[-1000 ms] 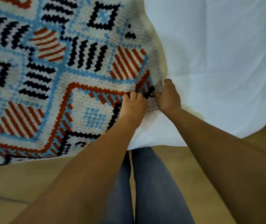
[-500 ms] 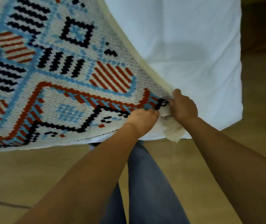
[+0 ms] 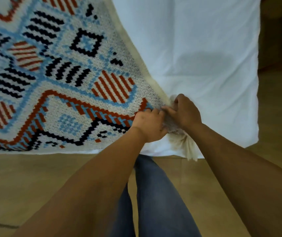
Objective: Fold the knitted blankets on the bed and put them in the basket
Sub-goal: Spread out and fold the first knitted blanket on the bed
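Observation:
A knitted blanket with a red, blue, black and cream diamond pattern lies spread over the left of the bed, which has a white sheet. Its near right corner is bunched up at the bed's front edge. My left hand grips the patterned edge of that corner. My right hand grips the gathered cream corner right beside it, and a cream tuft hangs below the two hands. No basket is in view.
The bed's front edge runs across the middle of the view and its right edge is at the far right. Wooden floor lies below and to the right. My legs in blue jeans stand against the bed.
The blanket's corner has been pulled toward the bed's front edge and gathered into a bunch. Both hands have closed in together on it.

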